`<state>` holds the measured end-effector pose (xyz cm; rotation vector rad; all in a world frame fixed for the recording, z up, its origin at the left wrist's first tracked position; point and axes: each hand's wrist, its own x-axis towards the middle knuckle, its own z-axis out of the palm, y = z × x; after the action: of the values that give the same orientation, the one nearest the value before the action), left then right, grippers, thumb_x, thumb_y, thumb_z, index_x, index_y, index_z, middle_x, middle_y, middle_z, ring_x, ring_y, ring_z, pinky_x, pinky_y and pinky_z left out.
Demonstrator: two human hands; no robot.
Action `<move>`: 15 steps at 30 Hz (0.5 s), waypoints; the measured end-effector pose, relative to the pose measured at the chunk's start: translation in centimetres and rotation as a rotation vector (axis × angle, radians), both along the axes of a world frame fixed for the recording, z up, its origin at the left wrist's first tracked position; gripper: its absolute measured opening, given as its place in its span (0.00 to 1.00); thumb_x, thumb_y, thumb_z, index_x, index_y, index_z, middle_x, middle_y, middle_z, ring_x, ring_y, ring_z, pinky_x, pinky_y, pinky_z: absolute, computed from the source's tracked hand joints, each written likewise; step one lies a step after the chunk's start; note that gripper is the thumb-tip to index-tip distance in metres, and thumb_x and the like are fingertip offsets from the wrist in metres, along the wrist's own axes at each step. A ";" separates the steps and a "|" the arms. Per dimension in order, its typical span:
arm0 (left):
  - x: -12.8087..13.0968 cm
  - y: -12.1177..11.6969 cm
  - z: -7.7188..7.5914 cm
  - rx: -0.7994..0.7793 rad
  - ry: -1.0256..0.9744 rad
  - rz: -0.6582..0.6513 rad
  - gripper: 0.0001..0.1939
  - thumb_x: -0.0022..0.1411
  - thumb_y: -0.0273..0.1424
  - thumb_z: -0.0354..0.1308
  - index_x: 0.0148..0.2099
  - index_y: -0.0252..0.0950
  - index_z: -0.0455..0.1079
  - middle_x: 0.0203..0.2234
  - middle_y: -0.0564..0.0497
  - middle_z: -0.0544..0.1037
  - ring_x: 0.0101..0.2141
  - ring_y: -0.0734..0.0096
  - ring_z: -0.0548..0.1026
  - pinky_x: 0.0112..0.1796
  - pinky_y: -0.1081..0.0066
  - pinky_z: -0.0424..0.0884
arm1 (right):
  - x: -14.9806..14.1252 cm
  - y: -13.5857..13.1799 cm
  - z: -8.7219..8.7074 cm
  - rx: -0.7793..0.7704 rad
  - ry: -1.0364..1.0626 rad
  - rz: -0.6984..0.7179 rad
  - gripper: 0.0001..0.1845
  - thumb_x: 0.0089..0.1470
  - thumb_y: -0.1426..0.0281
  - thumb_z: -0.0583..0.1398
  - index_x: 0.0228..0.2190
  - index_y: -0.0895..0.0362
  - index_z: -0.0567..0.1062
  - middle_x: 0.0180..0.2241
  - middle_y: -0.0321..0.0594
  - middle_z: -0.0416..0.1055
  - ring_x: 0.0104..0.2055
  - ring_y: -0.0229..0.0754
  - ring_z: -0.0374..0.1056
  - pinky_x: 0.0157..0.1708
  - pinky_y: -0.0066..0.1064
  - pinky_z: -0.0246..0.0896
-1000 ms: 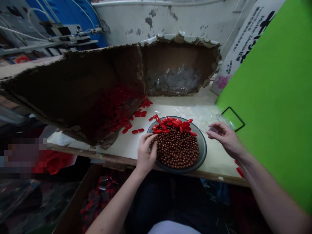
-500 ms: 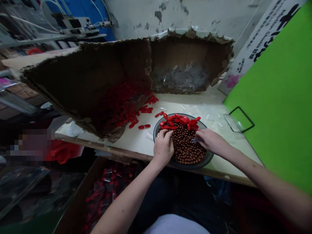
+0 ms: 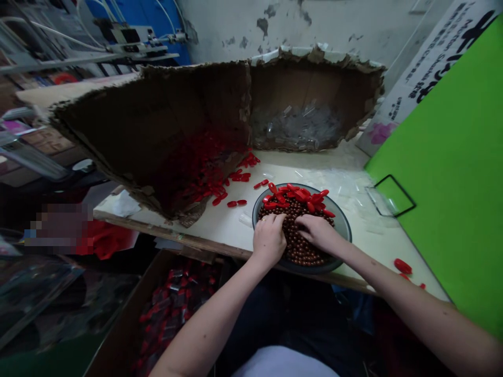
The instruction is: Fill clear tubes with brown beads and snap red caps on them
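A grey bowl (image 3: 346,225) at the table's front edge holds glossy brown beads (image 3: 304,256), with red oblong plastic pieces (image 3: 302,195) heaped along its far side. My left hand (image 3: 269,239) is over the bowl's left part, fingers curled down to the beads; what they pinch, if anything, is hidden. From the right, my right hand (image 3: 320,231) reaches in with bent fingers and thumb together at the beads near the middle. Its fingertips are partly covered, and I cannot make out anything in them. A small gap separates the two hands.
Behind the bowl, a torn cardboard box (image 3: 157,115) holds red pieces; another cardboard section (image 3: 283,84) holds clear plastic pieces. A green panel (image 3: 451,173) stands right, beside a wire handle (image 3: 412,207). Below left, a carton contains red-and-clear items (image 3: 173,293). Red pieces (image 3: 403,266) lie right.
My right hand has moved left and inward over the beads, closer to my left hand. The clear piece seen at its fingertips before no longer shows. The view has shifted slightly.
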<state>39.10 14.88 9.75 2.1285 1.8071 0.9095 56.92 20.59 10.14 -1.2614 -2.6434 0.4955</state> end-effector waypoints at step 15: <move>0.3 0.0 1.4 0.007 -0.602 -0.190 0.17 0.59 0.22 0.51 0.50 0.36 0.70 0.45 0.45 0.76 0.47 0.64 0.73 0.51 0.64 0.67 | 1.1 -1.7 1.5 -0.546 0.984 -0.207 0.15 0.44 0.63 0.68 0.32 0.56 0.72 0.39 0.39 0.76 0.42 0.44 0.72 0.50 0.40 0.63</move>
<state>39.43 14.92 11.10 1.7261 1.2799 1.3208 58.05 18.93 11.63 -0.9838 -1.5778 1.4153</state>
